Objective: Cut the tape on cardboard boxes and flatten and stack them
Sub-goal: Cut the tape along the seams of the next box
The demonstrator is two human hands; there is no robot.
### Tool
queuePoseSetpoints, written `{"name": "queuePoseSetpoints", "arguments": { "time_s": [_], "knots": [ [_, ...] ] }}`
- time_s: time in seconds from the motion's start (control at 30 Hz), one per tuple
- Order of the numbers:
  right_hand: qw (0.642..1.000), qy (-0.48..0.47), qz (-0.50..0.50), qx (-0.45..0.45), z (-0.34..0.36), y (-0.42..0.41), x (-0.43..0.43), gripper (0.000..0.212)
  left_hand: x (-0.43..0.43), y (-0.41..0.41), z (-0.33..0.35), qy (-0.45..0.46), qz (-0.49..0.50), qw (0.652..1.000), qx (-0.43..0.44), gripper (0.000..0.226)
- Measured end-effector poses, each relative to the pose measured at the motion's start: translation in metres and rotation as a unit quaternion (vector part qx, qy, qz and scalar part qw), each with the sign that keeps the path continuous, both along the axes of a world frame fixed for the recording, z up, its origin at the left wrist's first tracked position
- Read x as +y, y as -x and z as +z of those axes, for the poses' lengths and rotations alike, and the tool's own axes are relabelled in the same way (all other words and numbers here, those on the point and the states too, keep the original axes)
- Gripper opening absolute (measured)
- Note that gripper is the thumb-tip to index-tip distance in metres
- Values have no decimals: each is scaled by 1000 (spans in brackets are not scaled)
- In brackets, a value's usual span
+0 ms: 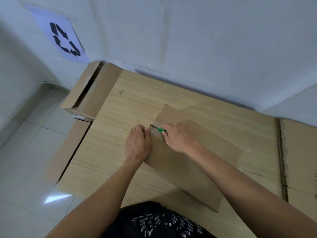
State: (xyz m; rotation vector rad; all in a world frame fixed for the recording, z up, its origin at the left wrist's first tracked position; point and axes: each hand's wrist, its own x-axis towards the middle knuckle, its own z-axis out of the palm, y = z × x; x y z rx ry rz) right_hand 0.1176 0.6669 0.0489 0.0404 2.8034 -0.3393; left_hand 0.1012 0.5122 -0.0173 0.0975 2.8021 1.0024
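Note:
A closed brown cardboard box lies on the wooden table in front of me. A strip of clear tape runs over its left end. My right hand grips a green-handled cutter, its dark blade pointing left onto the tape. My left hand presses flat against the left side of the box, fingers straight, right next to the blade.
An open cardboard box stands at the table's far left corner, below a recycling sign on the wall. Flattened cardboard lies at the right end of the table. More cardboard leans by the table's left side over the white tiled floor.

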Motion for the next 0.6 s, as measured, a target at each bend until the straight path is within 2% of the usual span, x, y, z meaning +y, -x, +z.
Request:
{"name": "queuePoseSetpoints", "arguments": {
  "time_s": [0.2,0.6],
  "knots": [
    [1000,-16,-8,-1,1,0,1,26,1,2,-2,10,-7,1000,-7,26],
    [998,-5,-19,-59,0,-15,16,18,0,2,-5,2,-15,1000,-3,29]
  ]
}}
